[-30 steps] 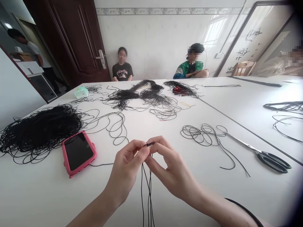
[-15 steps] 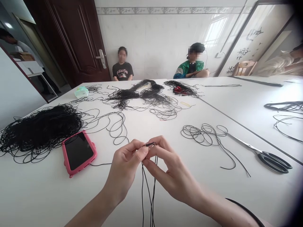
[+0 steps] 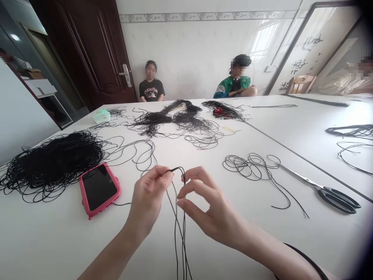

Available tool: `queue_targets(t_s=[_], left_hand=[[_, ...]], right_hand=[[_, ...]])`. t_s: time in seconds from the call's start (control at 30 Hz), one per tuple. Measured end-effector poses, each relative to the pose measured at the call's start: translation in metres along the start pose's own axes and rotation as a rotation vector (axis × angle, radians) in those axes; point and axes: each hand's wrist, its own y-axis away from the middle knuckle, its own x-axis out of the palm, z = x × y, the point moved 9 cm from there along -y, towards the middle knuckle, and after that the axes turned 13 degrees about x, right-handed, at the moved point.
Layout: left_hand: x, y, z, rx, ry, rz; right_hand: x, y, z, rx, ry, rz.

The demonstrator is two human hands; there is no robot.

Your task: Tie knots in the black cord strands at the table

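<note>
Between the thumb and index finger of my left hand [image 3: 150, 194] is pinched the short knotted end of a black cord [image 3: 176, 168]. From that end several long strands bend over and hang down past the lower edge of the view. My right hand [image 3: 214, 208] is beside the strands, on their right, its fingers curved and apart with no cord gripped between them. Its fingertips are very close to the hanging strands; whether they touch is hard to tell.
A phone in a pink case [image 3: 100, 190] and a big heap of black cord [image 3: 55, 163] lie to the left. Scissors [image 3: 335, 198] and a loose cord coil [image 3: 247, 165] lie right. More cord bundles [image 3: 186, 116] and red-handled snips [image 3: 220, 112] lie farther back. People sit beyond the table.
My right hand has let go of the knotted part and its fingers have spread apart. My left hand, still pinching the cord, has shifted slightly left and up.
</note>
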Motion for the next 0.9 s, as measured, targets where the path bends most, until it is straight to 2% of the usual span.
queue_targets(t_s=[0.07,0.13,0.3,0.37,0.43,0.5,0.63,0.7,0.77,0.9], left_hand=[[-0.008,-0.003,-0.017,0.153,-0.192,-0.027],[-0.006,-0.002,-0.03,0.292,-0.308,0.013],[0.01,0.007,-0.05,0.655,-0.455,0.156],[0.013,0.013,-0.059,0.816,-0.561,0.151],[0.015,0.016,-0.062,0.88,-0.612,0.151],[0.015,0.014,-0.057,0.791,-0.545,0.183],[0.016,0.005,-0.028,0.348,-0.316,0.254],[0.018,0.005,-0.018,0.18,-0.263,0.269],[0.02,0.005,-0.014,0.105,-0.238,0.269],[0.021,0.004,-0.016,0.102,-0.217,0.256]], right_hand=[[-0.016,0.001,0.004,-0.077,0.03,-0.131],[-0.028,-0.001,0.002,-0.088,0.001,-0.192],[-0.02,-0.013,-0.013,0.083,-0.13,0.005],[-0.017,-0.013,-0.014,0.127,-0.151,0.028],[-0.018,-0.012,-0.012,0.131,-0.152,0.01],[-0.021,-0.01,-0.01,0.108,-0.139,-0.034],[-0.028,-0.008,-0.003,0.017,-0.095,-0.111],[-0.03,-0.008,0.0,-0.013,-0.072,-0.132],[-0.031,-0.009,0.001,-0.025,-0.053,-0.15],[-0.03,-0.009,0.002,-0.045,-0.032,-0.156]])
